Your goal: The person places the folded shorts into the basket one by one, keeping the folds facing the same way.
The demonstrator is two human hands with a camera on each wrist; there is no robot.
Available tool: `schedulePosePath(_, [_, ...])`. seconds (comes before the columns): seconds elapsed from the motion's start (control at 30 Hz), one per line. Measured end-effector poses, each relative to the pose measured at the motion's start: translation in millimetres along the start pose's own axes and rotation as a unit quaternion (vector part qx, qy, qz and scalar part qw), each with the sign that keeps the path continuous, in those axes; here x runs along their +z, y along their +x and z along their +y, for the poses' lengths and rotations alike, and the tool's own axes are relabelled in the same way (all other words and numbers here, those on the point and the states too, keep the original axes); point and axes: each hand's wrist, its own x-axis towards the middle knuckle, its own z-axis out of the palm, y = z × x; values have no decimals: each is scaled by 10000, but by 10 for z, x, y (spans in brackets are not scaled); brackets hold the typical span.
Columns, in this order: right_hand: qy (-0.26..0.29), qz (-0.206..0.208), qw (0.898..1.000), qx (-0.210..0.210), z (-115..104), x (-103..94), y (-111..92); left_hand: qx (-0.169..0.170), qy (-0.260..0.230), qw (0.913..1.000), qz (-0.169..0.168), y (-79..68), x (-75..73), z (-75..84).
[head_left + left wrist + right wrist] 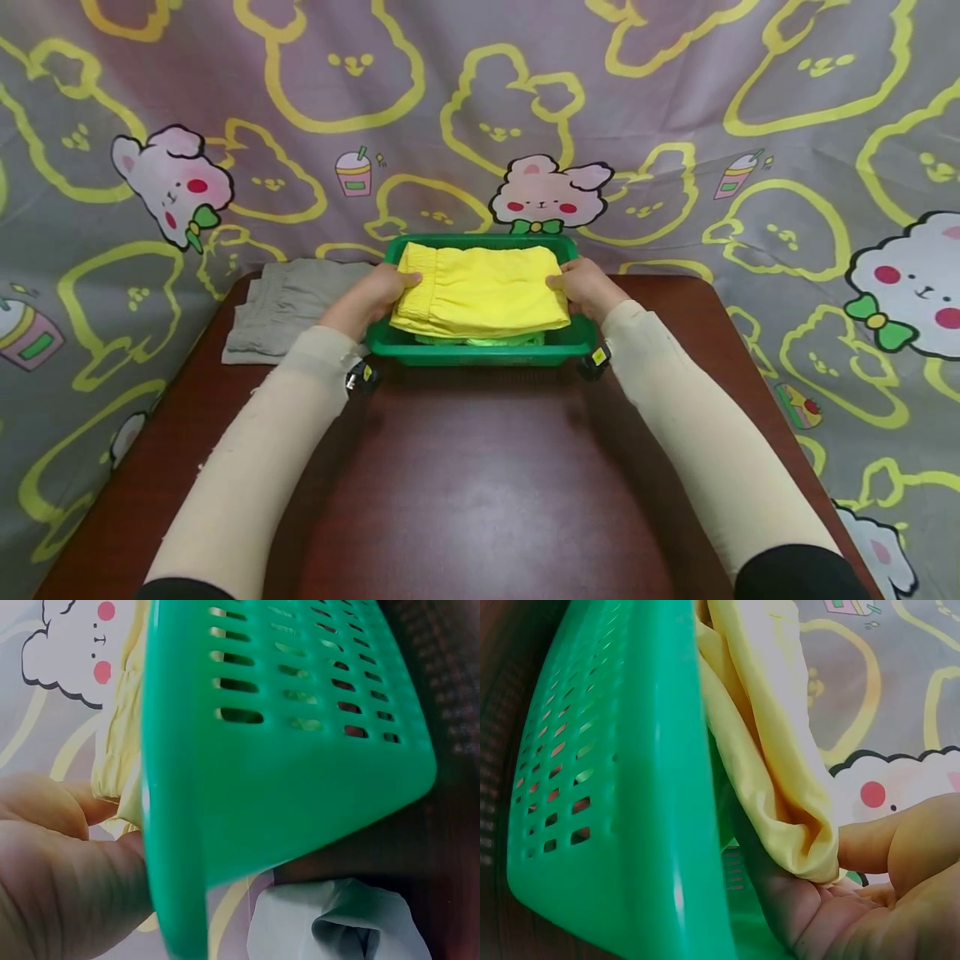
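The folded yellow elastic-waist garment [487, 292] is pinched at both ends by the left grip [377, 292] and right grip [588, 288], over lime-green cloth [506, 340] in the green plastic basket [480, 357]; grey garments [296, 310] are laid to its left on the desk [480, 483].

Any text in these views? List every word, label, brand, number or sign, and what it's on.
No readable text.
Yellow patches on the black wrist devices: too small to read.
Yellow garment, green basket, grey clothes, cartoon backdrop: no legible lettering.
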Motion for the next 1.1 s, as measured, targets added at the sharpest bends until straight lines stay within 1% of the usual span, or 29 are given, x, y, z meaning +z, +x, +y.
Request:
schedulePosePath(0.07, [-139, 44, 9999, -51, 4, 3, 0, 39, 262, 9996, 68, -8, 5, 3])
schedulePosePath(0.13, [-420, 153, 9989, -139, 13, 11, 0, 59, 649, 9978, 148, -16, 11, 1])
schedulePosePath(0.23, [-858, 387, 9953, -236, 34, 31, 3, 15, 1286, 9915, 218, -33, 22, -5])
schedulePosePath(0.37, [-1262, 594, 9895, -390, 42, 66, -2, -76, 1777, 9838, 238, -41, 31, -9])
schedulePosePath(0.5, [-1711, 745, 9805, -616, 37, 88, -15, -51, 1948, 9806, 231, -31, 37, -2])
schedulePosePath(0.57, [-2067, 833, 9719, -762, 36, 91, -18, -39, 2064, 9783, 204, -20, 39, 1])
schedulePosePath(0.7, [-2813, 932, 9500, -988, 55, 92, -16, -17, 2343, 9720, 156, -7, 50, 1])
schedulePosePath(0.73, [-2948, 927, 9455, -1021, 60, 95, -17, -13, 2407, 9705, 146, -8, 53, 1])
schedulePosePath(0.8, [-3144, 866, 9396, -1044, 65, 108, -9, -35, 2398, 9707, 147, -15, 58, -1])
schedulePosePath(0.87, [-3235, 776, 9374, -1029, 64, 127, 4, -55, 2396, 9706, 239, -34, 62, 0])
schedulePosePath(0.9, [-3234, 737, 9379, -1015, 61, 137, 12, -80, 2383, 9707, 285, -47, 66, 3])
schedulePosePath(0.97, [-3294, 725, 9362, -983, 54, 151, 22, -133, 2420, 9691, 457, -70, 84, 12])
schedulePosePath(1.03, [-3332, 778, 9349, -938, 49, 155, 22, -138, 2484, 9666, 622, -90, 113, 23])
schedulePosePath(1.1, [-3417, 860, 9317, -880, 48, 150, 15, -130, 2497, 9656, 717, -97, 151, 33])
